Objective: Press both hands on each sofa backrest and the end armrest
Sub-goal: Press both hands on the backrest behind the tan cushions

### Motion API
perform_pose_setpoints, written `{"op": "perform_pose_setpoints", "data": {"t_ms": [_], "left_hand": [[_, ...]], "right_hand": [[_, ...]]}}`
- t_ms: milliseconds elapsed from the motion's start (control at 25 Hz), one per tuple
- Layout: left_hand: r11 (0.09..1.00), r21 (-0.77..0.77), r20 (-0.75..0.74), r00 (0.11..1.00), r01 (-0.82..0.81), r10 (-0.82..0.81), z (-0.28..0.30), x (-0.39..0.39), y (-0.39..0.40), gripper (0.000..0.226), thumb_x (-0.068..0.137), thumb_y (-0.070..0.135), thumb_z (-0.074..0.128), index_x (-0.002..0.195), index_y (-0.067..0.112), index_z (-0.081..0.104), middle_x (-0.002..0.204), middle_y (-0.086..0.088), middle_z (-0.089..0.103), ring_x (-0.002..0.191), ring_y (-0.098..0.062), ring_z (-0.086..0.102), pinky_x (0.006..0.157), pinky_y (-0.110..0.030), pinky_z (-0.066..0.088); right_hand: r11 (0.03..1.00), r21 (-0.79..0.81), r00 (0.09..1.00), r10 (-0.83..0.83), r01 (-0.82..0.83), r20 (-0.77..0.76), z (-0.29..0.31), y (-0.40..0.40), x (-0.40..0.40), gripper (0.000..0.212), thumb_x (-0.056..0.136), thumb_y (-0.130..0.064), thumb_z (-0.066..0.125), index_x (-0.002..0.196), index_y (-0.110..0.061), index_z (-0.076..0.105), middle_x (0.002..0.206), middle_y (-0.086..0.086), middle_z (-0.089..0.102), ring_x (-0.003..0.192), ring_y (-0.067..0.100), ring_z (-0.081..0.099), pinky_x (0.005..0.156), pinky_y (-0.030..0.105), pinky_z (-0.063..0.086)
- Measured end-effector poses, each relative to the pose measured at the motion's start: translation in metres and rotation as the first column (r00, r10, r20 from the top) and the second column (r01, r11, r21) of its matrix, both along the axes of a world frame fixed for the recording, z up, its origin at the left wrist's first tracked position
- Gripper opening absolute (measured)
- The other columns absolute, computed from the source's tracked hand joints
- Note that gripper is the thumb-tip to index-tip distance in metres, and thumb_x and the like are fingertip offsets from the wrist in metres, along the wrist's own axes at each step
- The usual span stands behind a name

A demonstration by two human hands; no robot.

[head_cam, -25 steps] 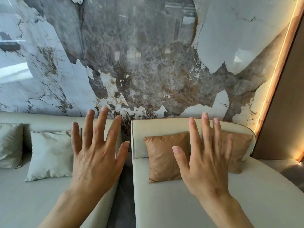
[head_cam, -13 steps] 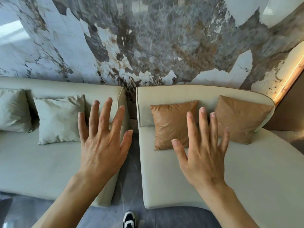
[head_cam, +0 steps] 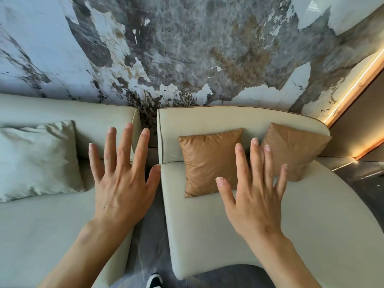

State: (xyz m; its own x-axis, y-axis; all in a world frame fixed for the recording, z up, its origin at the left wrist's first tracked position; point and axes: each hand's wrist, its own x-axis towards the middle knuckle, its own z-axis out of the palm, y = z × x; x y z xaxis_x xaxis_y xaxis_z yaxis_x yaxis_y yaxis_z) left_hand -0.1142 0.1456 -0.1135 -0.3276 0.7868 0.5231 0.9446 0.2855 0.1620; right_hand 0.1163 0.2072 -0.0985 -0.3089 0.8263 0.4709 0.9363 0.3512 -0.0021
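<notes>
Two pale cream sofa sections stand side by side against a marbled wall. The left section's backrest (head_cam: pixel 68 110) runs along the wall; the right section's backrest (head_cam: pixel 224 119) curves down at its right end. My left hand (head_cam: pixel 120 183) hovers with fingers spread over the left section's right end. My right hand (head_cam: pixel 253 196) hovers spread above the right section's seat (head_cam: pixel 311 225), in front of two tan cushions. Both hands hold nothing, and neither touches a backrest.
A pale green cushion (head_cam: pixel 39 159) leans on the left backrest. Two tan cushions (head_cam: pixel 209 161) (head_cam: pixel 295 148) lean on the right backrest. A narrow floor gap (head_cam: pixel 151 242) separates the sections, with a shoe toe (head_cam: pixel 154 281) below. A lit wooden strip (head_cam: pixel 353 88) edges the wall at right.
The view has tilted downward and come closer to the sofas, so the backrests sit lower and larger in frame. Both hands stay spread and raised, holding nothing.
</notes>
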Motion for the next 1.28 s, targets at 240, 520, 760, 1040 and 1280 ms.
{"op": "perform_pose_setpoints", "data": {"t_ms": [240, 520, 760, 1040, 1280], "left_hand": [[1.0, -0.007, -0.03, 0.999, -0.03, 0.029, -0.001, 0.004, 0.044, 0.072, 0.09, 0.046, 0.046, 0.155, 0.023, 0.025, 0.163, -0.009, 0.021, 0.152, -0.032, 0.008, 0.12, -0.053, -0.004], [0.989, -0.006, -0.095, 0.985, -0.145, 0.144, 0.013, 0.066, 0.093, 0.068, 0.089, 0.045, 0.046, 0.152, 0.02, 0.033, 0.162, -0.01, 0.026, 0.15, -0.035, 0.017, 0.119, -0.06, 0.008], [0.968, -0.089, -0.105, 0.968, -0.237, 0.227, 0.006, 0.092, 0.134, 0.068, 0.089, 0.048, 0.043, 0.152, 0.021, 0.035, 0.162, -0.009, 0.025, 0.151, -0.031, 0.012, 0.12, -0.06, 0.007], [0.965, -0.149, -0.095, 0.974, -0.216, 0.204, -0.039, 0.025, 0.21, 0.069, 0.089, 0.046, 0.045, 0.151, 0.019, 0.036, 0.161, -0.011, 0.027, 0.15, -0.035, 0.018, 0.118, -0.061, 0.011], [0.965, -0.237, -0.026, 0.994, -0.109, 0.106, -0.148, -0.053, 0.306, 0.069, 0.091, 0.05, 0.036, 0.153, 0.021, 0.031, 0.163, -0.01, 0.025, 0.151, -0.034, 0.015, 0.118, -0.061, 0.009]], "right_hand": [[1.0, 0.015, 1.0, 0.016, -0.016, -0.015, 0.002, 0.05, 0.003, 0.071, 0.095, -0.058, 0.03, 0.154, -0.019, 0.021, 0.162, 0.011, 0.016, 0.149, 0.03, 0.01, 0.116, 0.056, 0.002], [0.987, 0.038, 0.979, 0.16, -0.156, -0.127, 0.003, 0.132, 0.049, 0.071, 0.092, -0.056, 0.035, 0.152, -0.019, 0.025, 0.162, 0.011, 0.018, 0.148, 0.033, 0.014, 0.111, 0.064, 0.013], [0.972, 0.009, 0.967, 0.235, -0.235, -0.099, -0.006, 0.206, 0.074, 0.072, 0.092, -0.057, 0.032, 0.152, -0.017, 0.024, 0.161, 0.013, 0.019, 0.148, 0.034, 0.016, 0.113, 0.062, 0.009], [0.972, -0.073, 0.975, 0.221, -0.223, -0.029, -0.053, 0.273, 0.016, 0.071, 0.092, -0.057, 0.031, 0.152, -0.018, 0.026, 0.16, 0.012, 0.023, 0.147, 0.034, 0.02, 0.112, 0.061, 0.012], [0.97, -0.198, 0.989, 0.146, -0.139, 0.021, -0.157, 0.346, -0.067, 0.069, 0.093, -0.059, 0.027, 0.15, -0.02, 0.032, 0.159, 0.011, 0.025, 0.147, 0.033, 0.02, 0.113, 0.063, 0.015]]}}
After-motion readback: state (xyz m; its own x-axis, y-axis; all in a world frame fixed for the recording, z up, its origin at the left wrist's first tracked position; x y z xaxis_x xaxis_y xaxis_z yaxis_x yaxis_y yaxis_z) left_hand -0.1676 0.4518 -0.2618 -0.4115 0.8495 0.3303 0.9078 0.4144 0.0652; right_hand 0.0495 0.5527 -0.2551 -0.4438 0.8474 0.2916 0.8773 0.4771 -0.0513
